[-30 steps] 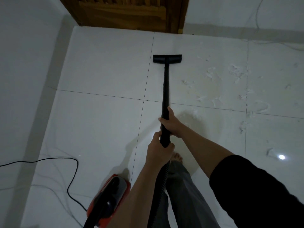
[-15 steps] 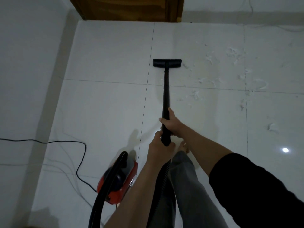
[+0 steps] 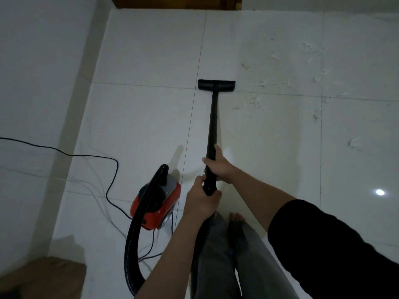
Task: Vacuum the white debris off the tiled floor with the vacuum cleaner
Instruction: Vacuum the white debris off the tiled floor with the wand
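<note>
At the near edge of the tiled floor, much is cut off or hidden: the person's forearms run out of the frame, the right one ending in a black sleeve, and the grey trouser legs cover all of the feet but the toes of one bare foot. The ribbed black hose loops from the red canister toward the bottom edge and passes behind the left forearm, so its join with the wand is only partly seen. A brown thing in the near left corner is cropped and too dim to name. A black power cord comes in from the left edge and curls to the canister.

The left hand is wrapped around the lower end of the black wand, where the ribbed hose begins; the right hand grips the wand just above it. The wand slopes away from the person to the flat black floor head, which lies on the floor across a tile joint, near the middle of the floor.

The white debris lies in faint, thin curls and flecks to the right of the head, toward the far right corner, hard to tell from the pale glossy tiles. A bright light reflection shows near the right edge. A strip of wooden door is cut off at the far edge.
</note>
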`<state>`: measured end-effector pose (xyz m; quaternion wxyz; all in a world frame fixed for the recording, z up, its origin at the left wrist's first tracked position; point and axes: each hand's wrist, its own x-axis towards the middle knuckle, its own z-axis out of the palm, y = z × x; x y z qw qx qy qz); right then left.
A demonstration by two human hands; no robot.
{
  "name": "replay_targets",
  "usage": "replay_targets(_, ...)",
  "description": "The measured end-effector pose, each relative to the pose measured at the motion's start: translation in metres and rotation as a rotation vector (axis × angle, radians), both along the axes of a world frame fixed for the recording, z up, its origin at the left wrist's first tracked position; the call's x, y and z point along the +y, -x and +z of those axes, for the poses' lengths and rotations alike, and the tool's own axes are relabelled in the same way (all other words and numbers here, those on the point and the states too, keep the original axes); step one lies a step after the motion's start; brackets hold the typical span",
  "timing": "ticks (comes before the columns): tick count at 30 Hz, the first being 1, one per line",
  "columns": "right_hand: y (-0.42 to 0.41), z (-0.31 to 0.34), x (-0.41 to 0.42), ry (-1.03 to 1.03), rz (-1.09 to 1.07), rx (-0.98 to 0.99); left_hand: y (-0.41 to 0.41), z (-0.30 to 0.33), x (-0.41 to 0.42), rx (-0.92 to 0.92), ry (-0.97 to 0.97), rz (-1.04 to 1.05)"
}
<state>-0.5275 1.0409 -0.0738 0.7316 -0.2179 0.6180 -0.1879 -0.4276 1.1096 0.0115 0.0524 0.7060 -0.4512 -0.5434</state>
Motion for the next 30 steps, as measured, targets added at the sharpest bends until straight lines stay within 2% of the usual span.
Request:
replay_targets(17,-0.061,-0.016,0.136,-0.003,0.044,0.092,-0.059,-0.026,0.144,0.035,-0.046,0.048)
replay_targets(30,-0.152,-0.051,0.265,0.025,-0.005,0.137,-0.161,-0.058,0.271,0.058,0.024,-0.079)
